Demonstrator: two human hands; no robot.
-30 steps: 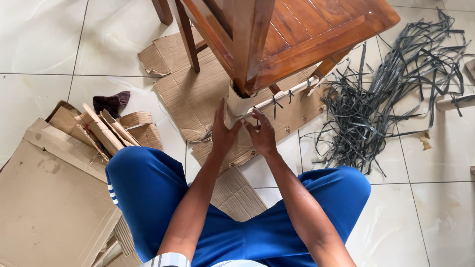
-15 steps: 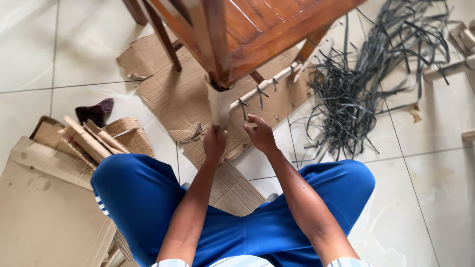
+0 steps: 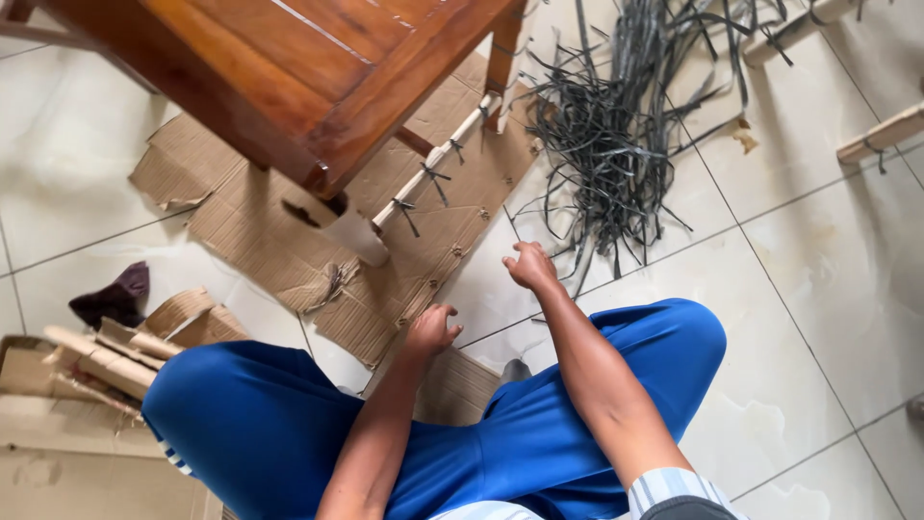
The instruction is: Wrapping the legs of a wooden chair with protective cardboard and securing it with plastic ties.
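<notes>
Here, wrapped chair leg at frame centre-left, standing on cardboard, white wrap around its foot. Left hand below it, fingers loosely curled, holding nothing, apart from the leg. Right hand right of centre, half open, empty, near the strap pile at upper right. Chair fills upper left. Blue trousers along the bottom.

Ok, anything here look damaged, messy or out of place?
Yes. Torn cardboard lies flattened under the wooden chair, a tangle of dark cut straps sprawls over the tiles, and one chair leg remains wrapped in pale covering.
</notes>
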